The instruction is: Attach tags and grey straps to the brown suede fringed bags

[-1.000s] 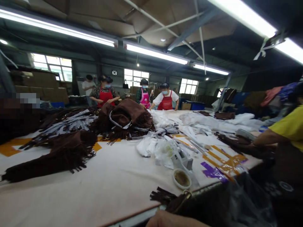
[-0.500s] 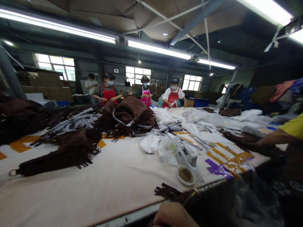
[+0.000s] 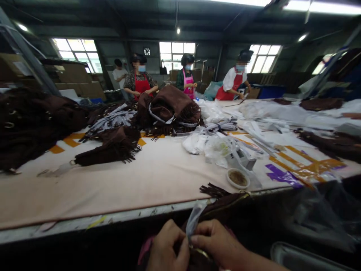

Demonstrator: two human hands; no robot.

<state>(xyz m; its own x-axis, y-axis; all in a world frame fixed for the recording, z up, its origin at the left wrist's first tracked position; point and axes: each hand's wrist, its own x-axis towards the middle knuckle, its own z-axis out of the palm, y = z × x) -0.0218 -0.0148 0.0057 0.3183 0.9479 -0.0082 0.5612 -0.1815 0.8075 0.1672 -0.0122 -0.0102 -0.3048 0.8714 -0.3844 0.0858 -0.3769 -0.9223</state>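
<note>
Pinches a cloudy plastic strip (image 3: pixel 195 218) at its lower end between the fingers of the left hand (image 3: pixel 166 246) and those of the right hand (image 3: pixel 216 239), both drawn narrow and nearly touching each other. Holds it just above dark brown cloth (image 3: pixel 205 262) with a gold-coloured edge, low in front of the counter (image 3: pixel 158 173). Shows dark fringe (image 3: pixel 214 190) lying over the near edge, close to a round white bowl (image 3: pixel 238 178) of brownish contents. Has crumpled plastic bags (image 3: pixel 194 141) behind the bowl, with purple tape (image 3: pixel 282 175) and orange tape (image 3: pixel 299 162) to the right. Includes a large brown bundle (image 3: pixel 175 105) farther back and a fringed brown piece (image 3: pixel 109 148) lying flat to its left. Shows people in red aprons (image 3: pixel 141 84) and a pink apron (image 3: pixel 188 82) across the counter.
</note>
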